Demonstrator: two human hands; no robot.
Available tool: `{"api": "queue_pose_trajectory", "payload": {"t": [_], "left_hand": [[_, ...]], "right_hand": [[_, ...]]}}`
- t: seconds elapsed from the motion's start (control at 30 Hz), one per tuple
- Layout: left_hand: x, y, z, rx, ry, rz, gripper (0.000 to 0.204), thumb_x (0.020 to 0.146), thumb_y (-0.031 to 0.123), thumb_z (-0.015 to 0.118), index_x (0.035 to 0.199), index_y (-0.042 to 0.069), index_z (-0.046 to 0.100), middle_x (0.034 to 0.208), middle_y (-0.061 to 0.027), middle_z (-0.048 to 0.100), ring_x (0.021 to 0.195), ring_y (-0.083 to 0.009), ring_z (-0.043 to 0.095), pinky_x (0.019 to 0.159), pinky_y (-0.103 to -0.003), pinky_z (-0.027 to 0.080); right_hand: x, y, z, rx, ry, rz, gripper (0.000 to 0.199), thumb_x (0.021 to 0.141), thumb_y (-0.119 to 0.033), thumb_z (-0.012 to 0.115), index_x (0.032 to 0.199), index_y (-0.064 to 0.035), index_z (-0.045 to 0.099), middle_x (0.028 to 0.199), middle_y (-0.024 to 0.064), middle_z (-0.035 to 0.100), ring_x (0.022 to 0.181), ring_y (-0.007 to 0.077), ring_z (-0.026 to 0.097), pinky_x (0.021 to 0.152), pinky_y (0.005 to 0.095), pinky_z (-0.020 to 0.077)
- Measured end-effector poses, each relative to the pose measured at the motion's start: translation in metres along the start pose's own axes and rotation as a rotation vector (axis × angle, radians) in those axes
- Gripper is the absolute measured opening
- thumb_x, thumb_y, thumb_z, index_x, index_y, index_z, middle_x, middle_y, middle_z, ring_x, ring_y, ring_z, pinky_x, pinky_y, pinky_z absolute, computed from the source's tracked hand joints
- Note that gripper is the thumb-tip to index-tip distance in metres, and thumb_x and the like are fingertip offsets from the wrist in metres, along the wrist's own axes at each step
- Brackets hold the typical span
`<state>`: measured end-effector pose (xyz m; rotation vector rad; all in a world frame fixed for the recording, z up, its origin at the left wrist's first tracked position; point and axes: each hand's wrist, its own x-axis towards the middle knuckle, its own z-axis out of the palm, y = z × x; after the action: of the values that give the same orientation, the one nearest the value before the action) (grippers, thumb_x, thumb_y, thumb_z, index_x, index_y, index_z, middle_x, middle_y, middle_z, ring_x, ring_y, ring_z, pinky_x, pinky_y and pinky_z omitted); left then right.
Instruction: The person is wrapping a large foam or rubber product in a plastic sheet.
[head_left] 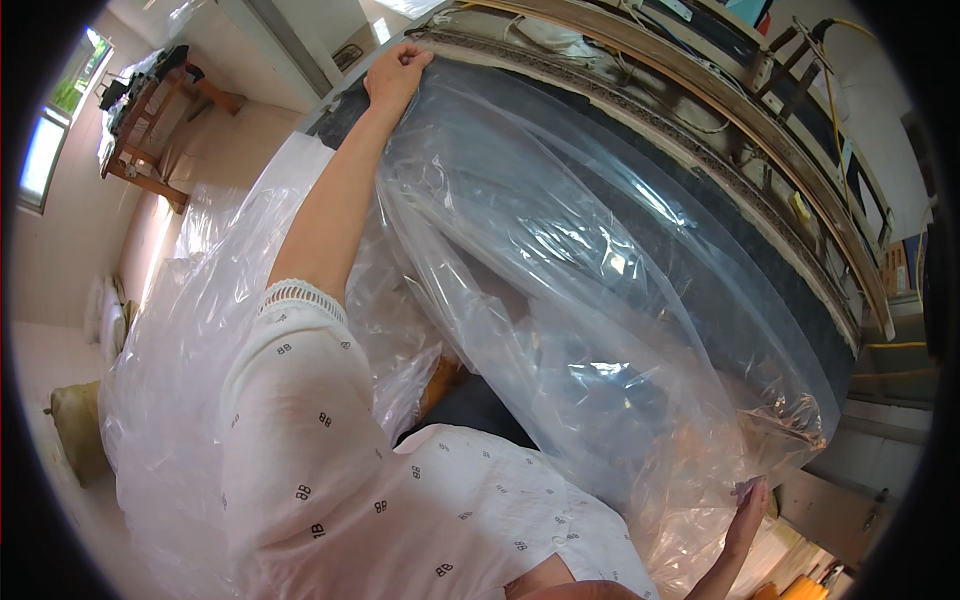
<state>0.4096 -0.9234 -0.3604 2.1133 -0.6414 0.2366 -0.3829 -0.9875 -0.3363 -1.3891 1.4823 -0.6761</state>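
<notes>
A large dark mattress (720, 290) stands on its edge, tilted across the view, partly inside a big clear plastic bag (540, 250). My left hand (398, 72) reaches up to the mattress's top corner and is closed on the bag's edge there. My right hand (748, 508) is at the lower right, its fingers on the crumpled plastic at the mattress's lower corner. My white patterned sleeve fills the lower middle.
Loose clear plastic (190, 330) trails over the floor at left. A wooden table (150, 130) stands at the far left near a window (55, 130). A wooden bed frame or slatted base (760, 130) leans behind the mattress. Cushions (80, 425) lie on the floor at left.
</notes>
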Motion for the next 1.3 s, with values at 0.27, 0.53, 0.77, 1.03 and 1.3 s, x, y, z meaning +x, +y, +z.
{"api": "queue_pose_trajectory", "payload": {"t": [0.27, 0.53, 0.77, 1.03, 1.3], "left_hand": [[0.015, -0.017, -0.018, -0.55, -0.045, -0.047, 0.026, 0.08, 0.031, 0.062, 0.095, 0.009, 0.065, 0.086, 0.0019, 0.062, 0.08, -0.0102, 0.054, 0.074, -0.024, 0.041], [-0.018, 0.009, -0.083, -0.253, -0.424, 0.24, 0.032, 0.077, 0.024, 0.064, 0.106, 0.012, 0.063, 0.081, 0.0032, 0.051, 0.077, -0.0081, 0.046, 0.073, -0.02, 0.037], [-0.012, 0.006, -0.053, -0.17, -0.492, 0.032, 0.028, 0.076, 0.028, 0.067, 0.095, 0.007, 0.065, 0.086, 0.002, 0.052, 0.077, -0.0066, 0.046, 0.071, -0.02, 0.037], [0.008, -0.024, -0.016, -0.106, -0.104, 0.215, 0.023, 0.075, 0.027, 0.065, 0.085, 0.007, 0.063, 0.08, -0.0054, 0.06, 0.077, -0.0176, 0.056, 0.073, -0.03, 0.042], [-0.002, -0.007, -0.001, 0.081, 0.026, 0.221, 0.015, 0.077, 0.021, 0.061, 0.083, 0.008, 0.058, 0.077, -0.0079, 0.062, 0.079, -0.0264, 0.06, 0.072, -0.039, 0.043]], "right_hand": [[0.004, -0.004, -0.003, -0.034, -0.07, -0.068, 0.03, 0.089, -0.036, 0.051, 0.078, -0.0124, 0.036, 0.07, -0.0046, 0.03, 0.064, 0.0061, 0.031, 0.059, 0.0211, 0.0282], [0.014, -0.011, -0.004, -0.273, -0.074, -0.129, 0.04, 0.076, -0.037, 0.066, 0.091, -0.0105, 0.04, 0.08, -0.0037, 0.029, 0.072, 0.007, 0.03, 0.066, 0.0187, 0.0265], [0.017, -0.018, -0.007, -0.319, -0.048, -0.167, 0.033, 0.077, -0.028, 0.063, 0.094, -0.0092, 0.041, 0.083, -0.0032, 0.029, 0.075, 0.0081, 0.03, 0.069, 0.0191, 0.027], [0.014, -0.006, -0.005, -0.42, -0.018, -0.335, 0.013, 0.079, -0.003, 0.047, 0.092, -0.0027, 0.045, 0.083, 0.0042, 0.042, 0.077, 0.0158, 0.041, 0.073, 0.0248, 0.0343], [0.0, 0.015, -0.006, -0.911, 0.167, -0.463, 0.011, 0.078, 0.001, 0.046, 0.089, 0.0012, 0.05, 0.081, 0.0112, 0.052, 0.078, 0.0256, 0.051, 0.07, 0.0317, 0.0405]]}}
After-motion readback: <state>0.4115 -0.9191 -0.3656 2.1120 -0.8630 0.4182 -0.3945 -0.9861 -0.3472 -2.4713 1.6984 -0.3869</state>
